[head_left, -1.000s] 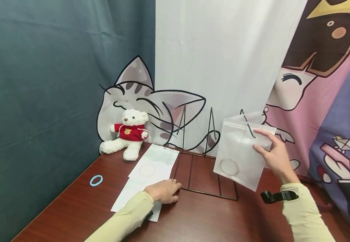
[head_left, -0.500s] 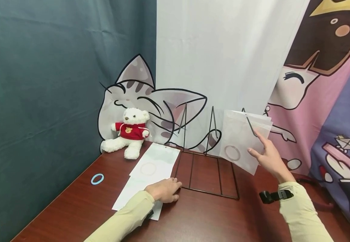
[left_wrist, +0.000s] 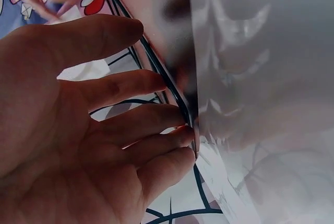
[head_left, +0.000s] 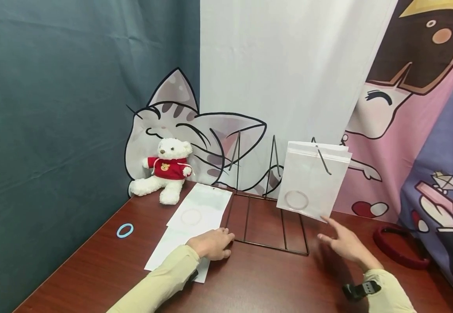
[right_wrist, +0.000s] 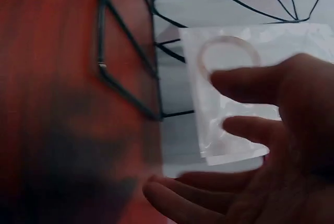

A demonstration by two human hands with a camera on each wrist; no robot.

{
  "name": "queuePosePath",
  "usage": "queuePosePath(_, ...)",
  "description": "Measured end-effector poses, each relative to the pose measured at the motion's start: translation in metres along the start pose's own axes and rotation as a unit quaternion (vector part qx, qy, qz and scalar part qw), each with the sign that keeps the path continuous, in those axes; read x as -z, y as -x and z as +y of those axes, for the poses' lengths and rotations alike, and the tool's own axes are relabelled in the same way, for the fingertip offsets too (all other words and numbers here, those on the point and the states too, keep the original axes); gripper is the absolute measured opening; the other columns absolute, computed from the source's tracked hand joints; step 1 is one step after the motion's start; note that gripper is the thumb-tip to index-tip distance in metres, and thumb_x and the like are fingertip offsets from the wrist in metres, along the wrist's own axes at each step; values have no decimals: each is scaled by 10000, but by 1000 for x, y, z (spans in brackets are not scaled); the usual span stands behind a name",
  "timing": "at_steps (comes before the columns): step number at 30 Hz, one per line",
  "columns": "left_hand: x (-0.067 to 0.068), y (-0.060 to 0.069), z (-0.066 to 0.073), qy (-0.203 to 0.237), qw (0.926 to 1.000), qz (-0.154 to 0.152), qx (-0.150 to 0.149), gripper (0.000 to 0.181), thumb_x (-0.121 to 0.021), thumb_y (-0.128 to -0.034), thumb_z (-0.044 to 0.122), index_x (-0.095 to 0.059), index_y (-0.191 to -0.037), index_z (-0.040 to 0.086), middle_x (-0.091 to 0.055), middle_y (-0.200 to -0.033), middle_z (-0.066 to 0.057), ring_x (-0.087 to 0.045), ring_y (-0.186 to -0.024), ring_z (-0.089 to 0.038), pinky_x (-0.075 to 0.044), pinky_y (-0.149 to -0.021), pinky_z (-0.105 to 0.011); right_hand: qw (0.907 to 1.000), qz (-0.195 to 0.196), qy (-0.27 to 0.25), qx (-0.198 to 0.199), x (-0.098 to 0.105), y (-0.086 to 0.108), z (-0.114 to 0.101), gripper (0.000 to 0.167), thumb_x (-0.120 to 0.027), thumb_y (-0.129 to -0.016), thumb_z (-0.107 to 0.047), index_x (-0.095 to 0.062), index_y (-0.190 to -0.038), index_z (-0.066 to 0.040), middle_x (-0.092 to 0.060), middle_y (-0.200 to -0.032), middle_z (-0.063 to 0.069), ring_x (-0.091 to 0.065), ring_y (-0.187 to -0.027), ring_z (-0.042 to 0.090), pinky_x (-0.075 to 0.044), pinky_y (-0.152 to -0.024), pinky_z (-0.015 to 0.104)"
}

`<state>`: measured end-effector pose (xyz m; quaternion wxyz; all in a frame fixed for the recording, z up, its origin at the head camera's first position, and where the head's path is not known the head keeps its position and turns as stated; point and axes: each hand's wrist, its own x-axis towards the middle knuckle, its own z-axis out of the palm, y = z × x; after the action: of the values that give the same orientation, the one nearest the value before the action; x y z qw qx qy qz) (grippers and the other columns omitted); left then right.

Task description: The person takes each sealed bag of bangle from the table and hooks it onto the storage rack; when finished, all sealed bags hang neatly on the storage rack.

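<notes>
Head cam: bags [head_left: 308, 180] hang on the rack's [head_left: 271, 247] rightmost hook, right of center frame. Right hand [head_left: 345, 243] is just below them, lower right, fingers loose, holding nothing. Left hand [head_left: 212, 244] is relaxed too, bottom center by the rack's corner, can't tell if touching. Flat bags [head_left: 203, 204] lie beside it, blue ring [head_left: 118, 231] lower left.

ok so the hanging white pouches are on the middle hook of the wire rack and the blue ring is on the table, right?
Wrong hook: the head view shows the hanging white pouches on the right-hand hook of the wire rack. The blue ring is on the table.
</notes>
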<state>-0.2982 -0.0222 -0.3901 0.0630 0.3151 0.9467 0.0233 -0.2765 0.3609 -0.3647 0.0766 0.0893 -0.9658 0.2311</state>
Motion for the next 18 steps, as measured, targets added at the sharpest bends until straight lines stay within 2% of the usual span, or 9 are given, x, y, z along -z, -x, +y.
queuePosePath(2,0,-1,0,6,10000,-20,5,456,-645,-950,317,-591,-1349,103,-572,-1448,-183,-544,-1362,-272,-447,-1138,-368,9993,-353,-54,107,-6,5,0,672,-708,-922,-258,-430,-1477,-2,-563,-1360,349,-608,-1183,503,-497,-933,641)
queuePosePath(8,2,-2,-4,-25,10000,0,42,492,-635,-959,315,-571,-1392,91,-563,-1466,-168,-515,-1399,-279,-422,-1163,-377,9899,-996,289,966,-24,8,-9,679,-731,-896,-270,-471,-1454,17,-517,-1450,298,-512,-1321,507,-434,-1031,653)
queuePosePath(11,4,-2,-8,-89,9998,140,-87,440,-638,-956,304,-609,-1341,92,-649,-1360,-123,-602,-1295,-257,-490,-1084,-378,9836,-1474,289,1000,-30,10,-12,681,-723,-902,-256,-461,-1461,30,-435,-1507,326,-386,-1393,565,-363,-1067,697)
queuePosePath(13,4,-3,-13,-32,9991,351,-221,354,-646,-944,275,-651,-1247,92,-714,-1199,-81,-678,-1130,-231,-551,-959,-376,9803,-1758,194,882,-33,13,-12,686,-714,-910,-244,-442,-1475,33,-384,-1535,339,-304,-1419,597,-325,-1076,725)
queuePosePath(15,3,-6,-22,95,9971,691,-305,240,-653,-925,232,-675,-1121,94,-732,-1012,-53,-706,-941,-224,-576,-795,-392,9778,-1951,120,753,-35,15,-13,696,-709,-915,-241,-424,-1488,35,-349,-1560,332,-233,-1442,606,-287,-1092,739)
queuePosePath(18,5,-10,-42,261,9908,1323,-126,186,-643,-892,171,-678,-1053,84,-734,-895,-71,-710,-800,-262,-564,-643,-438,9756,-2076,175,698,-37,18,-14,716,-704,-921,-250,-402,-1500,44,-316,-1580,326,-203,-1460,592,-270,-1108,733)
